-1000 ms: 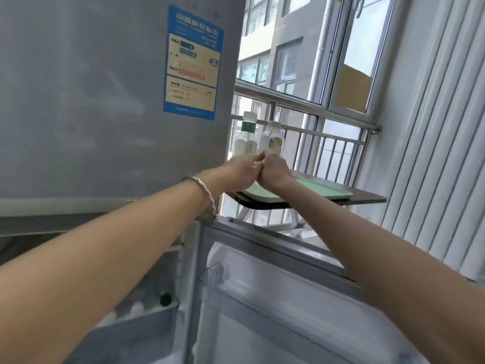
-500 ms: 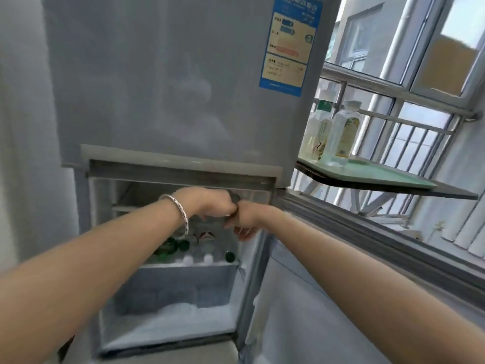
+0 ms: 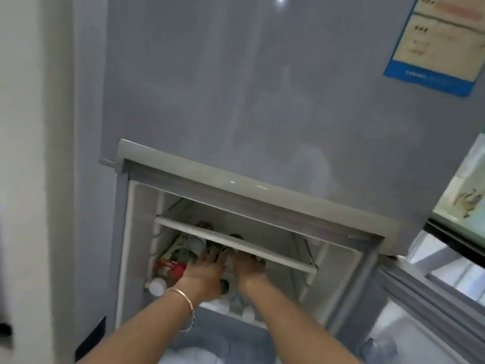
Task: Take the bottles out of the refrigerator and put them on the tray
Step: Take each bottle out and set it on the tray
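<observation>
My left hand (image 3: 207, 269) and right hand (image 3: 249, 266) reach into the fridge (image 3: 262, 101) with fingers spread wide, holding nothing, because the bottles (image 3: 194, 245) lie far back.

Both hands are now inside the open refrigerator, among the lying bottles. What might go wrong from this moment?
1. The bottles lie packed together; pulling one out may make its neighbours roll or fall.
2. The left hand and right hand reach under the white shelf bar, so a lifted bottle may knock against it.
3. The picture is blurred, so whether either hand grips anything is unclear; a loose hold could slip.
</observation>
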The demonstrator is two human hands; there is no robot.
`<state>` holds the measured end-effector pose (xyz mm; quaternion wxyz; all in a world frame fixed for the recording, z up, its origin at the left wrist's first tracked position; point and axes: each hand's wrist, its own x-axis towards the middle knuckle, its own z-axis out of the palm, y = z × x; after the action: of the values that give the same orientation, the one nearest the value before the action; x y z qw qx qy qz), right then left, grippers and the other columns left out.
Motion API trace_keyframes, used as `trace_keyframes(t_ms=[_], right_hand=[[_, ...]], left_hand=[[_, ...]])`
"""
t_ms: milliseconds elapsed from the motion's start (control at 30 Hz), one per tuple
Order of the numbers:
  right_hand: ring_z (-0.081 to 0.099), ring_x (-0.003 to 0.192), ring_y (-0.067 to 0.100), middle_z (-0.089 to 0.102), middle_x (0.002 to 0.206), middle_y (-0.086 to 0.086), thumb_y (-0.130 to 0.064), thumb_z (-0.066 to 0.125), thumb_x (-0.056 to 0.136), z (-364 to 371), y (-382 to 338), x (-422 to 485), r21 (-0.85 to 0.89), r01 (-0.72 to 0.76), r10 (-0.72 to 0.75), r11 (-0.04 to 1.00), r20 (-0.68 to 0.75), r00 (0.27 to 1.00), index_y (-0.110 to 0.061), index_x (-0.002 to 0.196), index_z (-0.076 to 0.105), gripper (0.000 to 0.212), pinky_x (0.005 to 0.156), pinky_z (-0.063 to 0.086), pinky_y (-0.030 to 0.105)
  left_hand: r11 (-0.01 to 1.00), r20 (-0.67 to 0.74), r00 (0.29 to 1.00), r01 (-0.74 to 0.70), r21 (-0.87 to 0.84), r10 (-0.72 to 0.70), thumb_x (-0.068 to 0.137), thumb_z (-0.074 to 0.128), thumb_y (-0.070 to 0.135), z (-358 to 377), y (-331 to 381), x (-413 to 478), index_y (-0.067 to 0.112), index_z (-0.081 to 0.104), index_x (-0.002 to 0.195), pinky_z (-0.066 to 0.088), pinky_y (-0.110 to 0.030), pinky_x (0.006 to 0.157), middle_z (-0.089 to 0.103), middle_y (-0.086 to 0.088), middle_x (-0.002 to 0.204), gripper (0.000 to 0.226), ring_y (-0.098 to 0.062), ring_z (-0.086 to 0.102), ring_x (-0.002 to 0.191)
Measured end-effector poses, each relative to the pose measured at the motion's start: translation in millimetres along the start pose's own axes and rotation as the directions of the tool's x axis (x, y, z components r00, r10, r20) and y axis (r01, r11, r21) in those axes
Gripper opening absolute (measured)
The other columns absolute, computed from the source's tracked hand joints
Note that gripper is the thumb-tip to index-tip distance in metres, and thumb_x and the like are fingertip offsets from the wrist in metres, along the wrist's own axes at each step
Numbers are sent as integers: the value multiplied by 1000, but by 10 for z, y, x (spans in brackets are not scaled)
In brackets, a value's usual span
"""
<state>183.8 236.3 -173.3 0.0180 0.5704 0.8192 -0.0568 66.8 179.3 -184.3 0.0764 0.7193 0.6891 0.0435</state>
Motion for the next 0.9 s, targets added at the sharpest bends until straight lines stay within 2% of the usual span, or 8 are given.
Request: trace_keyframes(t_ms=[67,100,200,300,433,633,733,900], right_hand=[[33,142,19,35,156,-2,-41,35,103,165,33,226,-54,136,-141,989,-112,984,-27,149,33,49,111,20,12],[32,143,18,34,156,-2,-39,34,104,260,51,296,-43,170,-175,984,-142,974,-26,149,34,47,111,20,11],[21,148,25,23,161,1,-36,33,103,449,107,404,-131,216,-232,968,-127,964,-27,152,27,51,120,16,44],[20,147,32,19,162,9,-23,40,101,465,153,314,-151,227,-250,962,-152,956,-23,153,25,53,119,22,47],[15,150,26,3,165,6,-14,45,100,352,169,20,-137,210,-225,968,-100,969,-24,155,11,66,116,30,41],[50,125,33,42,144,15,-5,64,82,37,64,-743,-4,165,-162,986,-200,966,-12,146,30,73,97,48,41],[58,115,33,55,133,14,-18,71,78,-278,0,-1141,170,123,-84,978,-223,971,-15,136,41,66,90,52,37],[64,100,19,69,114,3,-29,80,69,-897,-36,-1956,335,74,-1,939,-212,977,-20,119,60,55,78,47,24]], left_hand=[[1000,-40,999,17,-22,-18,89,51,47,77,-43,101,23,-3,156,7,-49,121,-2,-5,165,89,-28,0,152],[1000,-52,998,19,-21,-20,90,51,47,99,-76,135,24,-4,156,5,-48,121,-3,-5,165,90,-28,-1,152],[999,-80,996,42,0,-41,92,54,39,143,-194,198,26,-5,156,4,-45,123,-3,-5,165,88,-27,1,152],[999,-65,997,44,0,-44,92,54,38,159,-267,187,27,-7,156,4,-44,123,-3,-6,165,88,-28,2,152],[999,-44,999,31,-35,-32,94,50,32,136,-211,113,27,-3,156,10,-45,123,1,-4,165,82,-27,5,152],[984,1,993,-116,-138,118,84,64,17,-173,120,-275,14,16,152,44,-36,103,46,-13,145,83,-29,54,125],[942,25,981,-176,-284,191,80,71,17,-422,289,-556,9,11,153,48,-33,95,55,-17,135,95,-30,60,116],[867,12,909,-394,-304,417,62,86,23,-1001,549,-1071,26,45,131,50,-25,88,64,3,122,80,-16,63,107]])
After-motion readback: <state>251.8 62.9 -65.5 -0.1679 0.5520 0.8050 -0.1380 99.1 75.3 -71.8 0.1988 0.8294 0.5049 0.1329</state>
